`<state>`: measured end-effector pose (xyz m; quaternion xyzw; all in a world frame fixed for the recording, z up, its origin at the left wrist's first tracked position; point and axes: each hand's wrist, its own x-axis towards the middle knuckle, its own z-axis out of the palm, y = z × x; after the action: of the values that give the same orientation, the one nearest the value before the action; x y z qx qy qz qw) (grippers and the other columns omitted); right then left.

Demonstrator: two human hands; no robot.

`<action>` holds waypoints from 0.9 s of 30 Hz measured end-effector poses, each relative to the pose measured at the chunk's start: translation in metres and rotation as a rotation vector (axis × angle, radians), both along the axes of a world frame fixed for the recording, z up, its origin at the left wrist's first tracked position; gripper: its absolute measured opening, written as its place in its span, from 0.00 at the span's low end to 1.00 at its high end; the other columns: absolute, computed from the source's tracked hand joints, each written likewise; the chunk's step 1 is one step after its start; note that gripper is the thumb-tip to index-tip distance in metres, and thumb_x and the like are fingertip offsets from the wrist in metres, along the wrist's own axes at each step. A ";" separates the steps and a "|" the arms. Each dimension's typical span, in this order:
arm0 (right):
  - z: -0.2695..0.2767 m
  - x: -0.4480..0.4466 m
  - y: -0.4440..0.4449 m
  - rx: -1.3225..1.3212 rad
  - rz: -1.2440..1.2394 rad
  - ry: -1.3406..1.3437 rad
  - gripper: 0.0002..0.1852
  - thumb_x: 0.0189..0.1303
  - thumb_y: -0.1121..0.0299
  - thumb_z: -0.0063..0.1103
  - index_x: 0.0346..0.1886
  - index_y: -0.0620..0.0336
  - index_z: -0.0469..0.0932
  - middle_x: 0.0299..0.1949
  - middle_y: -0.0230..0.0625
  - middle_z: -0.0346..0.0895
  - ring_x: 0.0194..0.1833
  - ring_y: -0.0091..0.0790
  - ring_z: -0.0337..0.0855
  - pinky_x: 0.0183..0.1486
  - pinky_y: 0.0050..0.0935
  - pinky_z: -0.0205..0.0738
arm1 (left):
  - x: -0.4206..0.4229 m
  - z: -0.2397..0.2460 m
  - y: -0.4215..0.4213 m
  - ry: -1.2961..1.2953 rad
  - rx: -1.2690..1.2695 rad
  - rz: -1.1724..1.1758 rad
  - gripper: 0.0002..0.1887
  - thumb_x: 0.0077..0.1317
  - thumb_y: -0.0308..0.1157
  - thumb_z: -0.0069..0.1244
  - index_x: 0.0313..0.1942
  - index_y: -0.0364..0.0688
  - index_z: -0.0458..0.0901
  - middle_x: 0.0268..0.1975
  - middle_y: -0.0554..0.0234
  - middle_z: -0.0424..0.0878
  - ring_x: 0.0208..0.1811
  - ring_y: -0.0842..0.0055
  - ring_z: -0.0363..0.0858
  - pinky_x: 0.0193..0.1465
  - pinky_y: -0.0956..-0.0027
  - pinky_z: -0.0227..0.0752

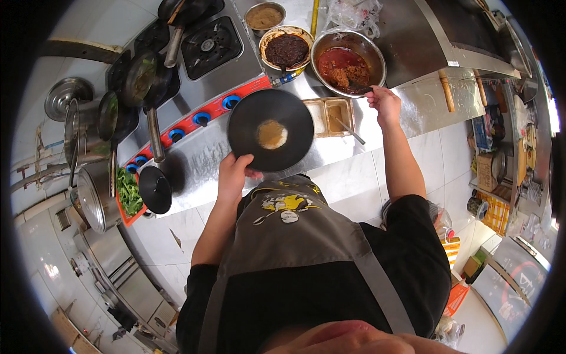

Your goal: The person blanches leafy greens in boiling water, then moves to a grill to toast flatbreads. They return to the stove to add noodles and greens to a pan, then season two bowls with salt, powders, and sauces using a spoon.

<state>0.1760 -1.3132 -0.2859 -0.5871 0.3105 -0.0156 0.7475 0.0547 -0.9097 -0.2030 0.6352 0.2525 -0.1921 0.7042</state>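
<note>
My left hand [234,171] grips the rim of a wide black bowl [289,155] at its near left side. White and brown powdered seasonings [272,134] lie in the bowl's middle. At the right, my right hand [384,104] is closed on the dark handle of a utensil [360,88], whose head is hidden in the food. This utensil dips into a steel mixing bowl [383,66] of red oil and minced brown sauce [349,75]. Between my hands sits a divided seasoning container [328,101], with a spoon [350,130] leaning out of one compartment.
Behind the black bowl are a bowl of dark paste [287,49] and a steel bowl of brown powder [264,17]. At left, a gas stove [212,46] carries several pans with handles sticking out [154,135]. An orange basket of greens [128,190] and a steel pot [98,199] stand nearby.
</note>
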 end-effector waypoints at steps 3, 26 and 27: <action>0.032 0.004 -0.002 -0.127 -0.009 -0.126 0.09 0.64 0.74 0.55 0.41 0.72 0.79 0.27 0.43 0.83 0.24 0.27 0.79 0.28 0.24 0.74 | 0.024 -0.002 -0.024 0.005 -0.015 -0.096 0.14 0.64 0.29 0.48 0.45 0.28 0.77 0.37 0.52 0.83 0.24 0.69 0.83 0.26 0.70 0.78; 0.091 -0.044 0.026 0.400 0.087 -0.251 0.15 0.71 0.72 0.45 0.52 0.75 0.73 0.37 0.46 0.83 0.36 0.31 0.84 0.39 0.24 0.81 | 0.049 -0.015 -0.067 -0.041 -0.115 -0.122 0.12 0.64 0.31 0.47 0.40 0.30 0.77 0.32 0.53 0.84 0.23 0.70 0.83 0.27 0.71 0.75; 0.092 -0.039 0.020 0.249 0.128 -0.344 0.14 0.71 0.72 0.45 0.52 0.75 0.74 0.37 0.46 0.84 0.36 0.31 0.84 0.39 0.24 0.81 | 0.046 -0.014 -0.063 -0.041 -0.116 -0.115 0.12 0.64 0.31 0.47 0.40 0.30 0.77 0.32 0.52 0.84 0.23 0.70 0.83 0.27 0.71 0.75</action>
<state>0.1374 -1.2936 -0.1942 -0.4972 0.1399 -0.0296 0.8558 0.1007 -0.9725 -0.2175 0.6106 0.1897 -0.2335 0.7326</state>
